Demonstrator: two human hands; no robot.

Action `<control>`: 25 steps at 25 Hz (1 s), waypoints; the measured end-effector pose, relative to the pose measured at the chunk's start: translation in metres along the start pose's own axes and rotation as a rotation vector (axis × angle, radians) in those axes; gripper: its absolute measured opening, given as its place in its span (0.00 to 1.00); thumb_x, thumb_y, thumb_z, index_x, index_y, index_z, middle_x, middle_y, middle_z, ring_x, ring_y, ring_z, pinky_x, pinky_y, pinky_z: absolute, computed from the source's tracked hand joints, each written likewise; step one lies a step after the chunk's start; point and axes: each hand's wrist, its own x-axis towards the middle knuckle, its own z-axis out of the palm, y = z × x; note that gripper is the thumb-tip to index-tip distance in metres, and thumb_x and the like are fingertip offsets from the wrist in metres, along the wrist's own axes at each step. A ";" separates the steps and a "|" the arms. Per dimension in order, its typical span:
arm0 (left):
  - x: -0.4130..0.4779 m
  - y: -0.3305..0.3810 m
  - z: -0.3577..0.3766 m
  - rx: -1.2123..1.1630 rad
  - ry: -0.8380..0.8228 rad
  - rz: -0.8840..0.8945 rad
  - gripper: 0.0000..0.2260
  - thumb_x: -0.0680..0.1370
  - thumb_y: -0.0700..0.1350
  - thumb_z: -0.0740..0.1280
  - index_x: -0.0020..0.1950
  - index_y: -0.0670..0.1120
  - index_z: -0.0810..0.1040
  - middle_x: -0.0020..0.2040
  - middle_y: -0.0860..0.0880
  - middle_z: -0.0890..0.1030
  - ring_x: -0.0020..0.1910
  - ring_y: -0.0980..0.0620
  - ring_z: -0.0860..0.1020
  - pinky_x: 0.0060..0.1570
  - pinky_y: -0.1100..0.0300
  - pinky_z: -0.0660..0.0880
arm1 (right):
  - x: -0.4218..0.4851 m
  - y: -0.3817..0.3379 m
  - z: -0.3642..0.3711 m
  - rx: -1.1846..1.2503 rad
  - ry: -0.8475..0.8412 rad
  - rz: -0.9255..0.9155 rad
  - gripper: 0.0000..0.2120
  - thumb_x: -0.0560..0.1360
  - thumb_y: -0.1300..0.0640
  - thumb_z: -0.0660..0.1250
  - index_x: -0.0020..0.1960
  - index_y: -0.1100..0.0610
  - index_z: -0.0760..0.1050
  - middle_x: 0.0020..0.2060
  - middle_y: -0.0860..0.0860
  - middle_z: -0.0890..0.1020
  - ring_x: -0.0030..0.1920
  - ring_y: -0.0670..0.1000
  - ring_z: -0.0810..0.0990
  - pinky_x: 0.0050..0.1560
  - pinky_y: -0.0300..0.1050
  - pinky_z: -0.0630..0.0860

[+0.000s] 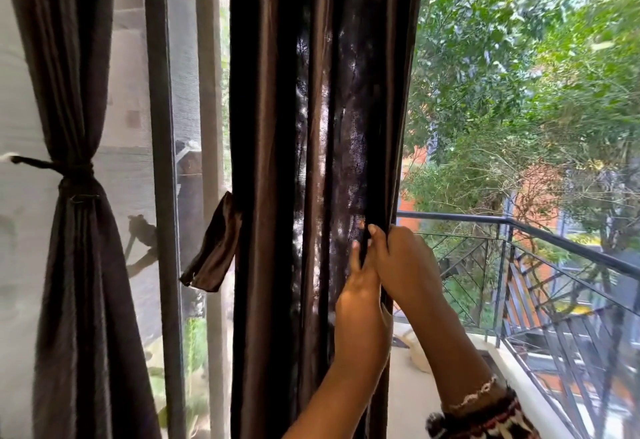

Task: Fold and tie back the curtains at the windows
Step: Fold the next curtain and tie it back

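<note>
— Where are your hands?

— Both are up at the right edge of the hanging curtain (311, 99), just below the level of the balcony railing (554, 242), and they touch each other. Your right hand (403, 262) comes in from the lower right, forearm slanting up and leftward out of a patterned cuff (485, 421). Its fingers (394, 236) are curled round the curtain's edge, with the thumb tip on the front of the fabric, pinching a gathered fold.

— And your left?

— Your left hand (360, 286) rises almost straight from the bottom of the view, back of the hand towards you. Its fingers (355, 255) are straight and close together, pointing up and pressed against the same fold, right beside your right thumb.

— Where's the tie?

— A loose strap (214, 248) of the same dark cloth dangles at the curtain's left edge, well apart from both hands. Further left, the second curtain (83, 282) is already gathered, cinched at the waist by its band (74, 170)
</note>
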 end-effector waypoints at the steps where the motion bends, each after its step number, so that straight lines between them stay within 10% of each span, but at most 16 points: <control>1: -0.006 -0.002 -0.003 0.044 0.034 0.066 0.26 0.75 0.34 0.59 0.72 0.47 0.64 0.73 0.51 0.62 0.66 0.48 0.71 0.55 0.58 0.75 | -0.001 0.001 0.001 -0.009 0.007 0.017 0.20 0.81 0.49 0.51 0.46 0.60 0.76 0.33 0.50 0.72 0.37 0.53 0.72 0.38 0.42 0.64; 7: -0.017 0.001 -0.029 0.072 0.499 0.266 0.20 0.77 0.41 0.60 0.69 0.44 0.64 0.74 0.48 0.60 0.75 0.49 0.55 0.72 0.57 0.58 | -0.007 0.002 0.004 0.025 0.055 0.004 0.18 0.81 0.50 0.50 0.52 0.60 0.76 0.35 0.51 0.76 0.36 0.54 0.75 0.36 0.43 0.65; 13: -0.018 -0.015 -0.026 -0.021 0.244 0.013 0.28 0.73 0.35 0.59 0.73 0.47 0.62 0.52 0.47 0.83 0.44 0.57 0.80 0.46 0.67 0.75 | -0.013 -0.002 0.002 0.077 0.025 0.009 0.18 0.81 0.50 0.51 0.52 0.59 0.75 0.33 0.49 0.74 0.37 0.54 0.75 0.36 0.42 0.65; 17: -0.021 -0.006 -0.019 0.066 0.162 0.056 0.29 0.66 0.32 0.61 0.68 0.41 0.70 0.31 0.45 0.80 0.24 0.53 0.72 0.24 0.68 0.67 | -0.014 -0.004 0.002 0.200 -0.016 -0.006 0.15 0.81 0.52 0.52 0.43 0.56 0.72 0.28 0.46 0.71 0.34 0.52 0.73 0.29 0.39 0.62; 25: -0.021 -0.002 -0.018 0.088 0.146 0.039 0.26 0.70 0.37 0.58 0.69 0.43 0.70 0.41 0.48 0.84 0.31 0.52 0.80 0.34 0.64 0.74 | -0.018 -0.010 0.000 0.124 -0.115 -0.016 0.19 0.79 0.45 0.55 0.36 0.57 0.70 0.31 0.51 0.75 0.36 0.54 0.77 0.34 0.42 0.66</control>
